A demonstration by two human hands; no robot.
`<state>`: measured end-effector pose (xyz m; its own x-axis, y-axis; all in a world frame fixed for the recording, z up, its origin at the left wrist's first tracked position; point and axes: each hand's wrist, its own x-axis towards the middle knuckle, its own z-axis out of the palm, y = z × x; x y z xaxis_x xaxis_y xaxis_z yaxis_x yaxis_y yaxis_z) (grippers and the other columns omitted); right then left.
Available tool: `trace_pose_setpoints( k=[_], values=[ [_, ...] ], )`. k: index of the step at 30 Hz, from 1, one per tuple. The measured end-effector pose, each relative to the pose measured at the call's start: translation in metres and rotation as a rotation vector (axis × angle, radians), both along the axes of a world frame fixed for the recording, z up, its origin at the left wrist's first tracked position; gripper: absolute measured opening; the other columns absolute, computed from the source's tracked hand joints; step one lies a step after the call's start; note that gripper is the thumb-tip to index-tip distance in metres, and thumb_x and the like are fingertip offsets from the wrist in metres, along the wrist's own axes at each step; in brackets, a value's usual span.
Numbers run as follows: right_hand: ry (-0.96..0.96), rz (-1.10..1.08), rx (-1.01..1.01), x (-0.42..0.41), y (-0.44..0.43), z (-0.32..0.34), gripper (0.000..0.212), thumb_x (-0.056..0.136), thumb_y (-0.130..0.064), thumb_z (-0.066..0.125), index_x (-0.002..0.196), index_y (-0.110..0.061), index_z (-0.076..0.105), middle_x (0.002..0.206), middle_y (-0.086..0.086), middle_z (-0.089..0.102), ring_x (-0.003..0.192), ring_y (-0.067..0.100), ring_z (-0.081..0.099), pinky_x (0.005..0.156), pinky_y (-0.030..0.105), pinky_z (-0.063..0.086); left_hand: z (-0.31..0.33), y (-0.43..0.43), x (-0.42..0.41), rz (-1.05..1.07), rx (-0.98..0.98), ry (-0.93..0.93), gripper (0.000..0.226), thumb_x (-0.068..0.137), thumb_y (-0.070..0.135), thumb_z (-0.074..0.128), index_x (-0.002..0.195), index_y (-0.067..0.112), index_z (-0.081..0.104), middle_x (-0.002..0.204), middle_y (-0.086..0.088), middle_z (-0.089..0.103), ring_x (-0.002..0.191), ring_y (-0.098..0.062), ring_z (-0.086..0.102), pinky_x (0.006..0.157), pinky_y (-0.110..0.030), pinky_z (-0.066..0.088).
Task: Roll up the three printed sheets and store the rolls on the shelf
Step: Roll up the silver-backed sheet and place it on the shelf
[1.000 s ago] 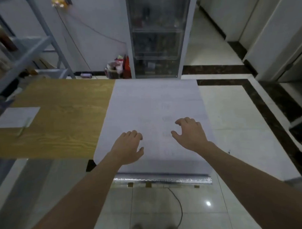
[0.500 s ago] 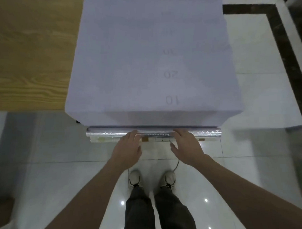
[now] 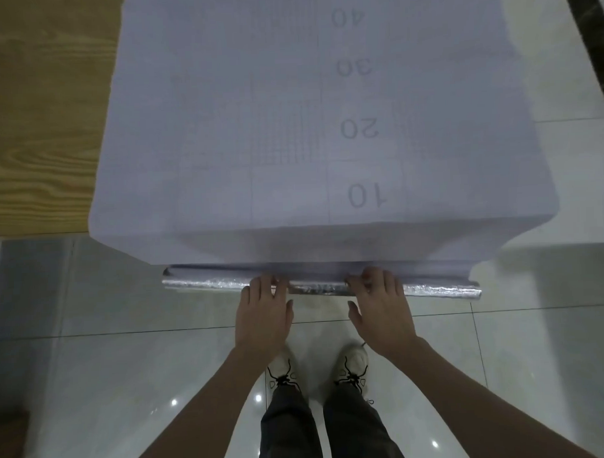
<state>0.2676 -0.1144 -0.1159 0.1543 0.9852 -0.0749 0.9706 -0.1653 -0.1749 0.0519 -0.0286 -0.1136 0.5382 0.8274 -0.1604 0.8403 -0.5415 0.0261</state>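
Note:
A large pale printed sheet [image 3: 290,126], with a faint grid and the numbers 10 to 40, covers the right part of the wooden table [image 3: 43,118] and hangs over its near edge. The hanging end is curled into a shiny silver roll [image 3: 206,283] below the table edge. My left hand [image 3: 262,312] and my right hand [image 3: 382,305] are side by side on the middle of the roll, fingers laid over its top, thumbs below. Only this one sheet can be made out.
Glossy white floor tiles [image 3: 110,372] lie below, with my two shoes [image 3: 281,370] right under the roll. A dark floor border [image 3: 591,30] runs along the far right. Bare wood shows to the left of the sheet.
My hands came down from the flat sheet on the tabletop to the rolled end hanging over the near edge. The view tilted downward and closer to the roll.

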Motion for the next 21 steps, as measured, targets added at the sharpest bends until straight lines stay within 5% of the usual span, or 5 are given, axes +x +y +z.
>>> trace_pose_setpoints(
  k=[4,10,15,21],
  values=[
    [0.034,-0.036,0.065,-0.006,-0.005,-0.010,0.028,0.079,-0.018,0.076,0.104,-0.012,0.064,0.110,0.011,0.063,0.105,0.031,0.060,0.094,0.044,0.050,-0.013,-0.004,-0.005,-0.035,0.012,-0.102,0.026,0.083,0.024,0.070,0.104,0.010,0.063,0.117,-0.014,0.062,0.113,-0.034,0.057,0.097,-0.044,0.044],
    [0.047,-0.035,0.227,-0.013,-0.023,-0.019,0.019,0.089,-0.022,0.058,0.106,-0.015,0.064,0.104,0.006,0.065,0.098,0.026,0.059,0.093,0.036,0.038,-0.019,-0.010,-0.015,-0.077,0.100,-0.186,0.025,0.085,0.024,0.071,0.103,0.010,0.061,0.105,-0.011,0.061,0.094,-0.031,0.058,0.087,-0.042,0.044],
    [0.045,-0.012,0.262,-0.010,-0.041,-0.024,0.015,0.085,-0.019,0.070,0.098,-0.012,0.067,0.100,0.009,0.063,0.095,0.028,0.058,0.091,0.037,0.040,-0.016,-0.021,-0.028,-0.134,0.097,-0.295,0.031,0.076,0.024,0.082,0.094,0.014,0.059,0.100,-0.009,0.060,0.091,-0.025,0.051,0.079,-0.038,0.046],
    [0.086,-0.025,0.215,-0.007,-0.066,-0.022,0.022,0.091,-0.032,0.061,0.104,-0.014,0.061,0.100,0.005,0.066,0.094,0.025,0.062,0.092,0.038,0.040,-0.018,-0.044,-0.050,-0.224,0.067,-0.362,0.018,0.095,0.025,0.055,0.106,0.012,0.059,0.106,-0.009,0.064,0.092,-0.027,0.062,0.085,-0.038,0.047]
  ],
)
